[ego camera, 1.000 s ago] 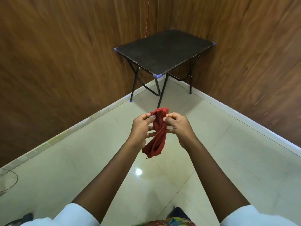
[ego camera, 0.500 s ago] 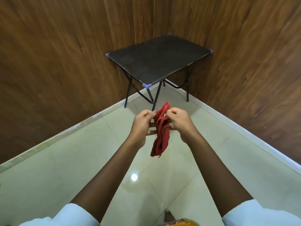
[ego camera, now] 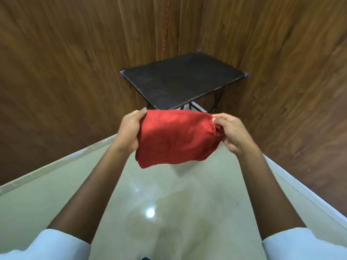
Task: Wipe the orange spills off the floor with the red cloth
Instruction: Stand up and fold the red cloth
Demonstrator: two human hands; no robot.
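- Above the floor [ego camera: 56, 194], in the head view, the red cloth [ego camera: 176, 137] hangs spread between both hands, clear of the tiles.
- Left hand [ego camera: 131, 128] is closed on the cloth's left edge; right hand [ego camera: 230, 131] pinches the bunched right edge.
- Half a second ago the cloth was a narrow twisted strip between hands held close together; now the hands are apart and it is opened into a broad panel.
- That likely means it is being readied as a wiping face.
- A faint yellowish patch [ego camera: 169, 212] on the tiles below may be spill; no clear orange shows.
- Behind stands a black desk [ego camera: 184, 79], well apart in the corner.
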